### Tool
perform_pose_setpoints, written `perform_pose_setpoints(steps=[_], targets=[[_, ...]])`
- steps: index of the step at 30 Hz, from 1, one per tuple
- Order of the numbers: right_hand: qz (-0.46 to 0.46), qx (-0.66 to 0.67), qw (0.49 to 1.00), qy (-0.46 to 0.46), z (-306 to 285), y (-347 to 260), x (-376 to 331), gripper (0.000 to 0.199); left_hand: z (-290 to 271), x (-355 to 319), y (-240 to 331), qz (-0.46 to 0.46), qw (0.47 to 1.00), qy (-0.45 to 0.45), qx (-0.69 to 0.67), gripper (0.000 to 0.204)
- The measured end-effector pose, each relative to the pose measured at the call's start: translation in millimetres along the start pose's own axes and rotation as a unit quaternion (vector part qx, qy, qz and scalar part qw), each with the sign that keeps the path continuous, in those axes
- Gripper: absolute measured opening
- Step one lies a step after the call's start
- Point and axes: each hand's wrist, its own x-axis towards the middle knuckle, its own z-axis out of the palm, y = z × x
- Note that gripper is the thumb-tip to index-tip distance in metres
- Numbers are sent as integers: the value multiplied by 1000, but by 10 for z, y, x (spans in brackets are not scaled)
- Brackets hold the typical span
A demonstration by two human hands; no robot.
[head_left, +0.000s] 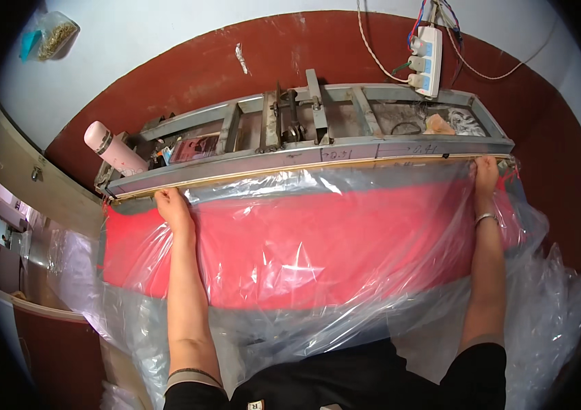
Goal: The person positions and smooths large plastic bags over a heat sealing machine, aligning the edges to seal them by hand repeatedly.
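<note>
A wide sheet of clear plastic film (331,335) is spread over a red cloth-like surface (130,236) with a grey border. My left hand (173,208) pinches the film's far edge toward the left, close against a long metal bar (256,164). At the right end of the same edge, my right hand (486,176) is closed on the film, its knuckles near the bar. Between my hands the film lies along a pale strip under the bar, with wrinkles and bright reflections. My fingertips are partly hidden.
Behind the bar is a grey metal frame (366,113) with a central lever. A pink flask (114,150) leans at its left end. A white power strip (429,61) with plugged-in cords hangs at the back right. Loose film (557,314) bunches at the right; a door (44,164) stands left.
</note>
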Motion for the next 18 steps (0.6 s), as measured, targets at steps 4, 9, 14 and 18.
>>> perform_pose_setpoints(steps=[4, 9, 14, 18], targets=[[-29, -19, 999, 1, 11, -51, -48, 7, -43, 30, -24, 12, 997, 63, -40, 15], [-101, -158, 982, 1, 72, -310, -185, 15, -410, 5, 155, 223, 932, -18, 287, 18], [-136, -237, 962, 6, -748, -648, -431, 21, -566, -342, 578, 176, 921, -247, 246, 16], [-78, -312, 933, 161, -1681, -648, -613, 23, -403, -922, 1021, 104, 918, -371, 96, 12]])
